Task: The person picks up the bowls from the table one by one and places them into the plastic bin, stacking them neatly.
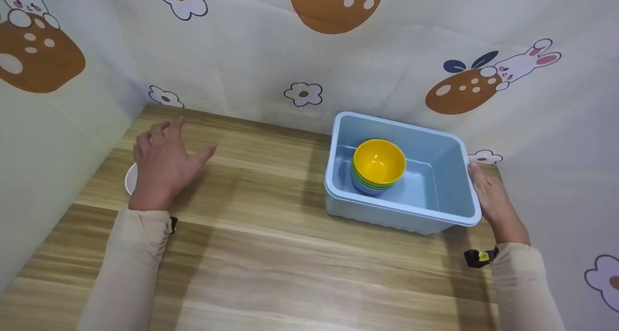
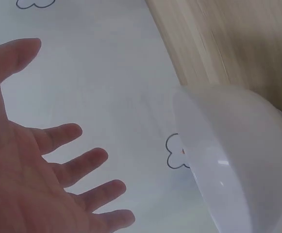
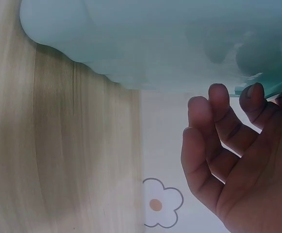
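Observation:
In the head view my left hand (image 1: pixel 162 164) is over the left part of the table, thumb and fingers spread, holding nothing. A white bowl (image 1: pixel 130 179) is partly hidden beneath it. In the left wrist view the bowl (image 2: pixel 238 155) stands apart from the fingertips. My right hand (image 1: pixel 493 203) touches the outer right side of a light blue plastic basin (image 1: pixel 387 215). Its fingers (image 3: pixel 196 155) are loosely bent beside the basin wall (image 3: pixel 131 43) in the right wrist view. Inside the basin, towards its left end, stands a stack of bowls (image 1: pixel 379 164), yellow on top, green and blue below.
A wood-grain table (image 1: pixel 271 263) lies under everything. Behind it and along both sides hangs a pale cloth (image 1: pixel 242 46) printed with flowers and rabbits, close behind the basin.

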Tool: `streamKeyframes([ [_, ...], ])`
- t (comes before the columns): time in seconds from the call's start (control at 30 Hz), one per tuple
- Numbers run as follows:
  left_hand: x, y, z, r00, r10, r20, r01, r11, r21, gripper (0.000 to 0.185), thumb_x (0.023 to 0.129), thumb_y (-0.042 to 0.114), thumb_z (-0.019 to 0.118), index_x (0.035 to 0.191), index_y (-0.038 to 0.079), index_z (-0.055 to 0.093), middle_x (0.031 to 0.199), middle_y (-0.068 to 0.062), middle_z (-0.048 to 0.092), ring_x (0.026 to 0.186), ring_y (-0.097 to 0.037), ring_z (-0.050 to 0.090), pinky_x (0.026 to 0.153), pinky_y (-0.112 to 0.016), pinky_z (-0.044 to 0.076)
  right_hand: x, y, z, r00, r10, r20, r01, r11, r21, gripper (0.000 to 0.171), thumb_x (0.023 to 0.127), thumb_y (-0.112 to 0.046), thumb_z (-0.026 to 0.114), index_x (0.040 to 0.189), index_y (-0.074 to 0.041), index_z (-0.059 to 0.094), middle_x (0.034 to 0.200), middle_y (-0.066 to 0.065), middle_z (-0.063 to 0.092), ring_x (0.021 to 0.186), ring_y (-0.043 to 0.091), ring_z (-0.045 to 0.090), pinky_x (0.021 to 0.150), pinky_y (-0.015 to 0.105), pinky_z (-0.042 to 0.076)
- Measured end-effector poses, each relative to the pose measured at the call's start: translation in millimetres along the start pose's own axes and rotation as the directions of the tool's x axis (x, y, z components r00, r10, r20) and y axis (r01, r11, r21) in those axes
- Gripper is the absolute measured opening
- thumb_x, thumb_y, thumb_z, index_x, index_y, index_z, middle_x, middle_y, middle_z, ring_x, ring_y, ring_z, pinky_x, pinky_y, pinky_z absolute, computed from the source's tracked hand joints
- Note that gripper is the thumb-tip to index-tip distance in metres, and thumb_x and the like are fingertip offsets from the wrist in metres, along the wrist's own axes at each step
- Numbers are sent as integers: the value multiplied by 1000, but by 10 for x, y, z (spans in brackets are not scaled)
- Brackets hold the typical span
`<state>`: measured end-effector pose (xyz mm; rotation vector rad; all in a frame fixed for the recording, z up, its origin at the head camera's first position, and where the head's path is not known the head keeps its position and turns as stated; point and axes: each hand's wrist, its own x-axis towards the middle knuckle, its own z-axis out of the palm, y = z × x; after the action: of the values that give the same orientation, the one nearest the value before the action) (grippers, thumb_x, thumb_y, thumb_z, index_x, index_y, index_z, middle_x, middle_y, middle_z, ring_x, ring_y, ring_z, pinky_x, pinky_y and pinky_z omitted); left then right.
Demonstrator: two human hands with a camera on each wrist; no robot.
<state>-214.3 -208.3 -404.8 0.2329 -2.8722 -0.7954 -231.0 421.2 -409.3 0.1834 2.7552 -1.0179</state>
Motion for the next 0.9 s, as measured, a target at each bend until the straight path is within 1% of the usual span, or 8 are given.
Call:
streamKeyframes([
  [0.1, -29, -76, 2, 1000, -19, -2, 19, 1000, -10, 94, 90, 62, 62, 158, 5, 30, 160, -34, 21, 146, -60, 11, 115, -76, 5, 2, 10, 0, 998, -35, -42, 34, 999, -21, 86, 105, -61, 10, 133, 4, 60, 119, 28, 67, 103, 28, 64, 86, 38, 46],
  [0.2, -55, -157, 9, 999, -40, 3, 40, 999, 0, 96, 89, 61, 63, 157, 2, 30, 161, -35, 16, 147, -60, 6, 114, -78, 3, 7, 12, 1, 995, -65, -74, 62, 997, -45, 84, 107, -57, 12, 120, 6, 65, 108, 24, 70, 89, 15, 62, 83, 35, 46],
  [0.23, -61, -183, 11, 999, -48, 7, 48, 999, 4, 97, 88, 61, 64, 157, 2, 29, 162, -35, 15, 147, -61, 5, 113, -78, 3, 8, 12, -1, 995, -65, -73, 62, 997, -46, 83, 107, -57, 12, 121, 5, 65, 108, 24, 70, 89, 14, 61, 83, 35, 45],
  [0.37, -80, -272, 20, 996, -87, 33, 87, 996, 18, 103, 86, 64, 66, 159, 4, 25, 164, -34, 10, 146, -64, 3, 111, -81, 3, 2, 11, -5, 997, -50, -57, 48, 998, -33, 85, 106, -61, 11, 127, 4, 61, 117, 28, 66, 98, 24, 61, 85, 37, 44],
  [0.47, -85, -325, 21, 990, -123, 62, 122, 992, 30, 109, 84, 68, 66, 161, 6, 21, 164, -34, 7, 146, -67, -1, 109, -84, 4, -4, 7, -7, 998, -35, -45, 34, 999, -19, 87, 104, -63, 10, 129, 3, 60, 119, 29, 64, 104, 32, 60, 86, 39, 44],
  [0.6, -84, -388, 26, 979, -167, 115, 162, 986, 51, 118, 81, 76, 64, 163, 7, 13, 164, -37, 1, 144, -70, -5, 104, -89, 3, -11, 3, -2, 999, -27, -39, 27, 1000, 3, 87, 104, -65, 9, 134, 3, 56, 123, 29, 61, 115, 40, 56, 93, 49, 43],
  [0.73, -90, -449, 42, 965, -201, 171, 196, 980, 43, 122, 81, 74, 66, 163, 7, 6, 164, -38, -8, 143, -72, -13, 101, -91, -1, -13, 5, 16, 999, -20, -27, 21, 999, 30, 87, 104, -65, 9, 140, 2, 51, 131, 31, 55, 125, 46, 49, 101, 61, 39],
  [0.9, -79, -526, 71, 947, -238, 217, 231, 971, 58, 121, 82, 69, 67, 163, 5, 3, 162, -39, -10, 142, -73, -14, 100, -92, 1, -14, 10, 24, 1000, -6, -17, 7, 1000, 18, 88, 103, -66, 8, 140, 1, 51, 130, 31, 56, 125, 47, 49, 100, 61, 40],
])
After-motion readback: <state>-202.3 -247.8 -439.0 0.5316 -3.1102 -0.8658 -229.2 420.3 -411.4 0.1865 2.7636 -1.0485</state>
